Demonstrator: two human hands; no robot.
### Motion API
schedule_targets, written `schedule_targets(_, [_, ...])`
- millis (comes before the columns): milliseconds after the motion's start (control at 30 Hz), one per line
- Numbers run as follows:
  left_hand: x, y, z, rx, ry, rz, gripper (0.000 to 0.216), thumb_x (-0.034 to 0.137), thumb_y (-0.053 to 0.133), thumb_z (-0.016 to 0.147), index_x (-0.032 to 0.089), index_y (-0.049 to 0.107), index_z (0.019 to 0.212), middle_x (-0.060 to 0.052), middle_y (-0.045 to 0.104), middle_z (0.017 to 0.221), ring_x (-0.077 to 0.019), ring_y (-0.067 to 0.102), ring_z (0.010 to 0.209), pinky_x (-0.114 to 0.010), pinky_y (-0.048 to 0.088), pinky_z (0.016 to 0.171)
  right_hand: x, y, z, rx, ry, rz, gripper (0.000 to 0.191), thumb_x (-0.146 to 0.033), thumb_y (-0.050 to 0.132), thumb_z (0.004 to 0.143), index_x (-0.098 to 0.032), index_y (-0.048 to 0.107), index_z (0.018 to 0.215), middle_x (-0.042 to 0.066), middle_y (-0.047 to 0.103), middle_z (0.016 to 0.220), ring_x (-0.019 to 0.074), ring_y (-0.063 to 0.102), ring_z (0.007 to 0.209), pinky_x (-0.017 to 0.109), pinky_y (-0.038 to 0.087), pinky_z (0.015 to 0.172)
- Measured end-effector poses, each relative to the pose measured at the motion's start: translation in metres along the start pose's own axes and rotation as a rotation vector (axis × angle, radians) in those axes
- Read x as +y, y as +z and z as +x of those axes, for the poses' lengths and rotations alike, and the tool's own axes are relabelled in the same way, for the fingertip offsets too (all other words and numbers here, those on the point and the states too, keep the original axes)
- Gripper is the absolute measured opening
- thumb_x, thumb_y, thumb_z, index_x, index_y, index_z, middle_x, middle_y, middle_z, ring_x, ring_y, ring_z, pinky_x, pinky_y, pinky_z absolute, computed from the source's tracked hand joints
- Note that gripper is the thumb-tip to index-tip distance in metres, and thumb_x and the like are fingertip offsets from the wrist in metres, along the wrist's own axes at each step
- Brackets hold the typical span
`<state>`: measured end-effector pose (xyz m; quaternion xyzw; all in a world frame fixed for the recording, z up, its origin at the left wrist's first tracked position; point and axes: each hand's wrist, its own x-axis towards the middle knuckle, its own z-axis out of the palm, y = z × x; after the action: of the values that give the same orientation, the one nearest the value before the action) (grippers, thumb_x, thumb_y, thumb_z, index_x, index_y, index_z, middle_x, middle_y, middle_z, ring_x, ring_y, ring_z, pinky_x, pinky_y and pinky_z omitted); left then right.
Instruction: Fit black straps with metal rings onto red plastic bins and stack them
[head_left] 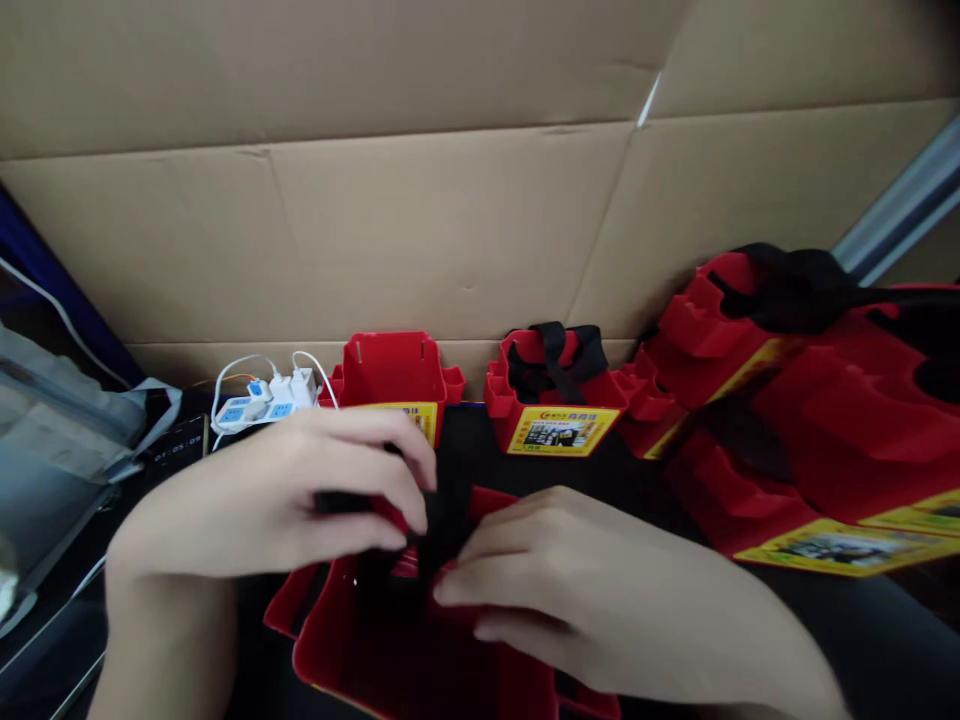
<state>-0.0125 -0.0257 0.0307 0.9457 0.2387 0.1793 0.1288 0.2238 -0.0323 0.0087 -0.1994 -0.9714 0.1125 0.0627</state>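
A red plastic tool box (330, 640) stands in front of me at the bottom of the head view, partly covered by my hands. My left hand (352, 485) reaches over its far side, fingers bent and closed on a black webbing strap (439, 520). On the right, my right hand (525, 590) is closed over the box's far wall, its fingertips on the red rim beside the strap. The strap runs between the two hands, and dark shadow hides its lower part inside the box.
Behind stand a red box (394, 370) and another box with a black strap (555, 410). Several more red boxes (862, 420) are stacked at the right. A white power strip (262, 405) with cables lies at the left. A cardboard wall (450, 230) closes off the back.
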Motion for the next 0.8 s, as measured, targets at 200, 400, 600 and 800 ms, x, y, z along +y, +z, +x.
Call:
schedule_targets(200, [-0.028, 0.003, 0.003, 0.121, -0.314, 0.142, 0.034, 0.041, 0.052, 0.084, 0.022, 0.058, 0.111, -0.005, 0.062, 0.11, -0.0184, 0.057, 0.1, -0.029, 0.044, 0.087, 0.017, -0.017, -0.036, 0.11, 0.265, -0.111, 0.065, -0.036, 0.075, 0.063, -0.026, 0.052, 0.122, 0.005, 0.057, 0.119, 0.0219, 0.06, 0.099, 0.029, 0.049, 0.08])
schedule_targets(400, [-0.052, 0.028, 0.029, -0.112, -0.305, -0.166, 0.043, 0.044, 0.047, 0.086, 0.019, 0.052, 0.121, -0.006, 0.065, 0.102, -0.0169, 0.06, 0.09, -0.026, 0.046, 0.077, 0.039, -0.012, -0.031, -0.006, 0.463, -0.134, 0.032, -0.004, 0.051, 0.07, -0.027, 0.068, 0.084, -0.003, 0.068, 0.08, 0.0162, 0.064, 0.076, 0.024, 0.048, 0.066])
schedule_targets(600, [-0.059, 0.033, 0.04, -0.122, -0.286, -0.365, 0.028, 0.033, 0.056, 0.082, 0.017, 0.063, 0.103, -0.003, 0.065, 0.085, -0.0122, 0.058, 0.076, -0.024, 0.045, 0.07, 0.04, -0.009, -0.015, 0.4, 0.482, -0.421, 0.047, -0.007, 0.042, 0.079, -0.032, 0.059, 0.115, 0.003, 0.057, 0.093, 0.0129, 0.057, 0.072, 0.023, 0.043, 0.06])
schedule_targets(800, [-0.048, 0.031, 0.04, 0.228, -0.317, -0.672, 0.017, 0.023, 0.069, 0.069, 0.014, 0.056, 0.077, 0.003, 0.058, 0.067, -0.0075, 0.056, 0.064, -0.019, 0.046, 0.063, 0.01, 0.009, 0.01, 0.509, 0.466, -0.628, 0.042, -0.023, 0.043, 0.085, -0.015, 0.045, 0.126, 0.011, 0.061, 0.091, 0.016, 0.056, 0.061, 0.022, 0.028, 0.042])
